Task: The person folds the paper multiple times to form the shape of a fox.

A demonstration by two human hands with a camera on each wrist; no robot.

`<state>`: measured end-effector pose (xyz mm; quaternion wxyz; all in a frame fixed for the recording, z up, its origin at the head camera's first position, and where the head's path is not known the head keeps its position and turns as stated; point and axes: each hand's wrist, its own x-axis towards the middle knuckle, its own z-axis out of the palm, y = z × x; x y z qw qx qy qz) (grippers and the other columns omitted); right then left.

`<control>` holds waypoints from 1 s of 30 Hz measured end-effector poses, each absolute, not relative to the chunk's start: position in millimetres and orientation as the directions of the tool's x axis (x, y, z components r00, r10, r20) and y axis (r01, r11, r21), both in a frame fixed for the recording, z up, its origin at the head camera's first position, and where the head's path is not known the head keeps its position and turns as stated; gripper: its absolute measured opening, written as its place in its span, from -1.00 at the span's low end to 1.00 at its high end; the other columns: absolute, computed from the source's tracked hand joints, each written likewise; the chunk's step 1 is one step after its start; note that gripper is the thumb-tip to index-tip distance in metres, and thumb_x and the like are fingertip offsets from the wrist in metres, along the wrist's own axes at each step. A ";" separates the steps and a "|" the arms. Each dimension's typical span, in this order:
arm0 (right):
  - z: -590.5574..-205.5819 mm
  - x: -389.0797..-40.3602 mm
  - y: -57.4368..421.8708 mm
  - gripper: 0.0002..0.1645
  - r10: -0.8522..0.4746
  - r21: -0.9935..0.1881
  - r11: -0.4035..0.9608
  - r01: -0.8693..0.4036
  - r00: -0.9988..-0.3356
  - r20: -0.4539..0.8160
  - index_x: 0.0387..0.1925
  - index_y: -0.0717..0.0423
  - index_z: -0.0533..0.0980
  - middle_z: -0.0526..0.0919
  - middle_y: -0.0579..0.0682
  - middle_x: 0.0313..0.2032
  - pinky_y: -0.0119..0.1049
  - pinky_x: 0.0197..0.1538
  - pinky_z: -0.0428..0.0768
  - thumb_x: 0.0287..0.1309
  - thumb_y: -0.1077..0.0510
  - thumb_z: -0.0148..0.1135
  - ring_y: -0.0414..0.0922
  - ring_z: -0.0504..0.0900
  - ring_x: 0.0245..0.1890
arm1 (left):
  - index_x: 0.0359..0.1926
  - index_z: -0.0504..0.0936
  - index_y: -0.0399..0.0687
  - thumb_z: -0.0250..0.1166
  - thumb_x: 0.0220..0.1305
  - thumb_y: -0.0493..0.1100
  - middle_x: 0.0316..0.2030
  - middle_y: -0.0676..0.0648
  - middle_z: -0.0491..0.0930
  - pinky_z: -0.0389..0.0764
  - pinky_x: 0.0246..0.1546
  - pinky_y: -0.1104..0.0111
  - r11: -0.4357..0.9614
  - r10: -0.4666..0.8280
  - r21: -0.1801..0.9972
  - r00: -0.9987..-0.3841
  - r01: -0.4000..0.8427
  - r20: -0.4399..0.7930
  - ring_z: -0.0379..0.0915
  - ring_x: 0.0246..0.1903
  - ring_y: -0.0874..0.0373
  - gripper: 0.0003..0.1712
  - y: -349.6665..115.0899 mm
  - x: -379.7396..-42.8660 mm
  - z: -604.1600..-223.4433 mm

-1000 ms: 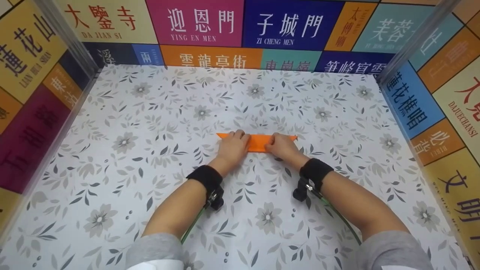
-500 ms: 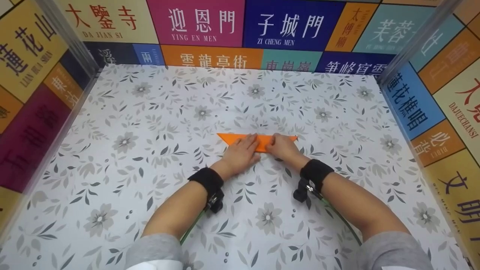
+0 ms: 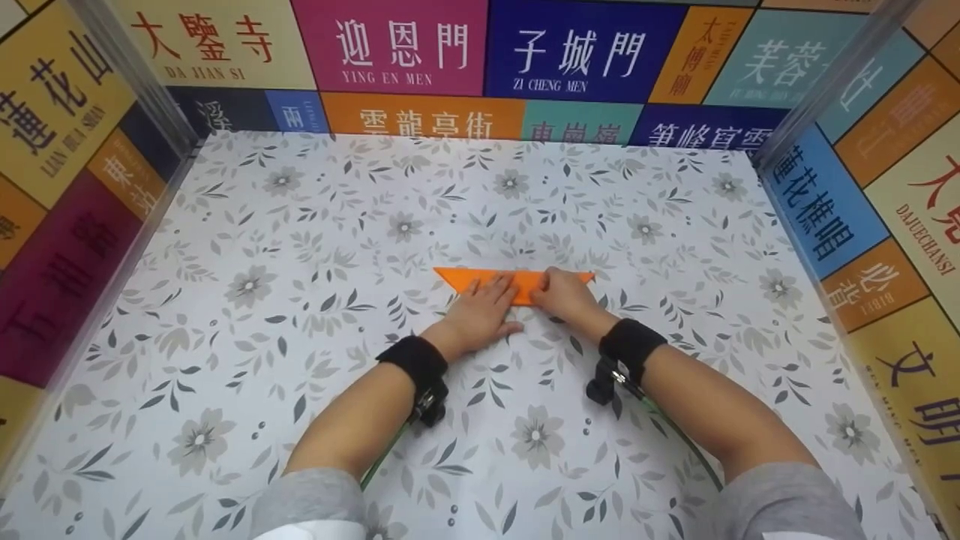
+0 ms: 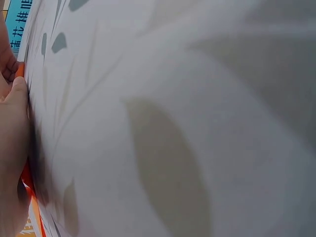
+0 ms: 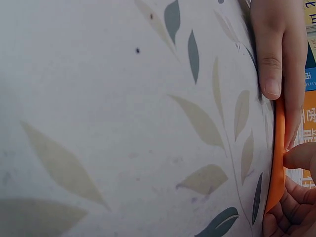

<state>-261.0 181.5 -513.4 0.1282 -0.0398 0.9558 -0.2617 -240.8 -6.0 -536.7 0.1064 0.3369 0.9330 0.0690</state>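
A folded sheet of orange paper (image 3: pixel 528 288) lies on the floral tabletop, long and narrow with a pointed left end. My left hand (image 3: pixel 484 311) rests on its middle with the fingers extended and the thumb out on the tabletop. On the right part of the paper, my right hand (image 3: pixel 566 294) has curled fingers and pinches it. The right wrist view shows the paper's front edge (image 5: pixel 279 158) running between both hands, with the right thumb (image 5: pixel 298 157) against it. In the left wrist view the left hand (image 4: pixel 12 148) covers much of the paper.
The tabletop (image 3: pixel 360 450) has a white cover with grey flowers and leaves. Upright panels (image 3: pixel 405 49) with coloured blocks and Chinese lettering enclose the back and both sides. Black straps (image 3: pixel 411 358) with small cameras sit on both wrists, with green cables trailing along the forearms.
My left hand has slid right from the paper's left part toward its middle, uncovering the left point. Its thumb has spread outward. The right hand and the paper stay in place.
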 end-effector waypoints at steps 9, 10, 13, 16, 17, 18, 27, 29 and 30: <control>-514.0 -261.6 182.3 -0.81 -0.143 -0.511 0.859 -0.004 -0.962 -0.232 -0.30 0.20 0.46 0.47 -0.01 -0.46 -0.41 -0.51 0.38 0.21 0.12 0.16 -0.11 0.46 -0.50 | 0.52 -0.05 -0.15 -0.15 0.41 0.34 0.54 -0.15 -0.17 -0.15 0.49 0.00 0.756 0.652 0.209 -0.742 0.620 -0.158 -0.28 0.53 -0.01 -0.09 -6.3 -239.9 -535.0; -514.5 -261.5 182.4 -0.81 -0.144 -0.512 0.859 -0.008 -0.963 -0.228 -0.30 0.20 0.46 0.47 -0.01 -0.47 -0.42 -0.51 0.38 0.20 0.13 0.16 -0.11 0.46 -0.50 | 0.52 -0.06 -0.15 -0.15 0.41 0.35 0.54 -0.15 -0.18 -0.16 0.49 0.00 0.757 0.651 0.209 -0.741 0.619 -0.163 -0.29 0.53 -0.01 -0.08 -6.3 -239.8 -534.8; -515.9 -261.0 182.5 -0.81 -0.150 -0.521 0.853 -0.017 -0.965 -0.214 -0.30 0.21 0.46 0.48 -0.01 -0.47 -0.43 -0.53 0.40 0.19 0.14 0.17 -0.12 0.47 -0.51 | 0.52 -0.09 -0.15 -0.16 0.39 0.39 0.54 -0.15 -0.20 -0.18 0.49 0.00 0.760 0.649 0.205 -0.738 0.617 -0.185 -0.31 0.53 -0.02 -0.04 -5.9 -239.0 -533.6; -516.5 -259.8 182.7 -0.82 -0.150 -0.529 0.848 -0.018 -0.966 -0.208 -0.32 0.21 0.45 0.47 -0.01 -0.49 -0.43 -0.55 0.40 0.18 0.14 0.17 -0.12 0.47 -0.54 | 0.53 -0.12 -0.16 -0.18 0.38 0.41 0.54 -0.16 -0.22 -0.20 0.49 0.00 0.762 0.648 0.195 -0.732 0.618 -0.210 -0.34 0.53 -0.03 -0.02 -5.2 -237.9 -532.6; -516.7 -259.4 182.8 -0.82 -0.151 -0.531 0.847 -0.019 -0.967 -0.206 -0.33 0.21 0.45 0.47 -0.02 -0.50 -0.43 -0.56 0.40 0.17 0.15 0.18 -0.13 0.47 -0.55 | 0.53 -0.13 -0.16 -0.18 0.37 0.41 0.54 -0.17 -0.23 -0.20 0.49 0.00 0.762 0.648 0.192 -0.731 0.619 -0.216 -0.34 0.53 -0.03 -0.01 -5.0 -237.5 -532.4; -516.8 -259.2 182.9 -0.83 -0.152 -0.526 0.850 -0.025 -0.968 -0.201 -0.34 0.20 0.45 0.46 -0.02 -0.50 -0.43 -0.55 0.39 0.16 0.15 0.18 -0.13 0.46 -0.55 | 0.53 -0.13 -0.17 -0.18 0.37 0.41 0.54 -0.18 -0.23 -0.20 0.49 -0.01 0.761 0.648 0.192 -0.729 0.619 -0.219 -0.35 0.53 -0.04 -0.01 -4.9 -236.9 -532.2; -516.5 -259.0 183.0 -0.85 -0.170 -0.492 0.868 -0.068 -0.971 -0.167 -0.37 0.15 0.43 0.43 -0.05 -0.54 -0.40 -0.54 0.35 0.17 0.13 0.15 -0.11 0.44 -0.55 | 0.53 -0.20 -0.16 -0.19 0.35 0.45 0.54 -0.19 -0.28 -0.24 0.49 -0.02 0.768 0.640 0.151 -0.729 0.623 -0.245 -0.40 0.53 -0.05 0.04 -4.2 -235.0 -530.4; -516.6 -258.5 182.7 -0.85 -0.174 -0.495 0.865 -0.075 -0.972 -0.157 -0.38 0.16 0.42 0.42 -0.05 -0.55 -0.40 -0.54 0.34 0.17 0.14 0.15 -0.11 0.44 -0.55 | 0.53 -0.21 -0.16 -0.20 0.35 0.45 0.54 -0.19 -0.28 -0.24 0.49 -0.02 0.766 0.640 0.143 -0.728 0.626 -0.246 -0.41 0.53 -0.05 0.05 -4.3 -234.7 -530.9; -516.7 -258.3 182.5 -0.85 -0.176 -0.497 0.864 -0.078 -0.972 -0.154 -0.38 0.16 0.42 0.43 -0.04 -0.55 -0.40 -0.54 0.34 0.17 0.14 0.15 -0.11 0.44 -0.56 | 0.53 -0.22 -0.16 -0.21 0.34 0.46 0.54 -0.19 -0.29 -0.25 0.49 -0.02 0.767 0.640 0.138 -0.728 0.627 -0.247 -0.42 0.53 -0.05 0.05 -4.3 -234.5 -530.9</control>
